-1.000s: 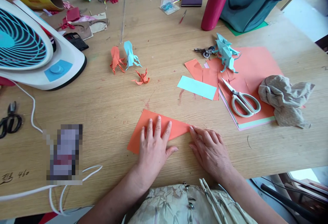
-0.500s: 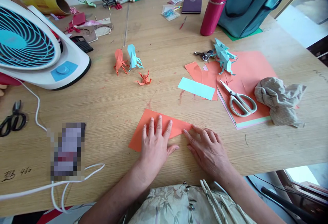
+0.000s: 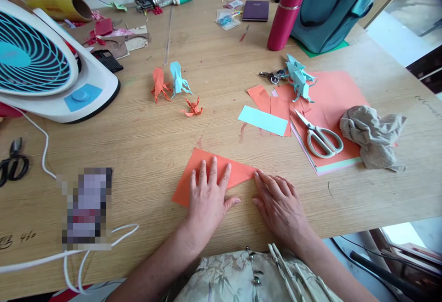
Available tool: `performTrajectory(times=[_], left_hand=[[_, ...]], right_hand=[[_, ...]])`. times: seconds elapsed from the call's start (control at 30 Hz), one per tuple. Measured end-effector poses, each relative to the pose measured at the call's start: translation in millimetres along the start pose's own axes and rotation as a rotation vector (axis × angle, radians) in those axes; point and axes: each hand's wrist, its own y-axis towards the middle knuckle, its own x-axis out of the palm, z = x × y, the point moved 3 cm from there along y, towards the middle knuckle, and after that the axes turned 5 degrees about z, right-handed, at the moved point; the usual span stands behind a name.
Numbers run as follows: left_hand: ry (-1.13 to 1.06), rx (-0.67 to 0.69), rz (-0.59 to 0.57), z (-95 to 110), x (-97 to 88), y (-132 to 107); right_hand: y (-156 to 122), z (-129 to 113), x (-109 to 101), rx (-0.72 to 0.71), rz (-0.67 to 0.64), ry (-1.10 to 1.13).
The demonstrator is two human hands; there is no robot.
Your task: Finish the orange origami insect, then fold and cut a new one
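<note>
A wide tabletop of pale, grained wood filled most of the view, with a white desk fan with a turquoise grille at ten o'clock from the sheet in hand. That sheet, an orange, tapering piece of apparently folded paper, lay flat before the person, its narrow tip towards three o'clock. The left hand rested across its middle, four fingers spread and the thumb angled off over bare wood, a broad hold that probably kept the paper from sliding. The right hand touched the tip with its index finger, the other fingers close together and the thumb apart below; it seemed placed there to press that narrow end.

Between two and three o'clock, white-handled steel scissors lay on a stack of large coloured paper, topped by orange, perhaps to stay within reach. Beside the stack, between one and two, was a light-blue rectangular paper strip. At eleven stood a light-blue, many-legged paper figure, seemingly set well clear of the hands.
</note>
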Motion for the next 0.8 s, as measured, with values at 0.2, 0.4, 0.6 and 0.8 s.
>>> performTrajectory(times=[0.2, 0.4, 0.6, 0.8], left_hand=[[-0.01, 0.0, -0.005, 0, 1.2, 0], [-0.015, -0.01, -0.005, 0, 1.3, 0], [-0.034, -0.014, 0.003, 0, 2.8, 0], [-0.053, -0.016, 0.003, 0, 5.6, -1]], right_hand=[[1, 1, -2, -0.004, -0.021, 0.002], [8, -1, -12, -0.046, -0.055, -0.031], [20, -11, -15, -0.112, -0.03, 0.04], [28, -7, -6, -0.164, 0.036, 0.087]])
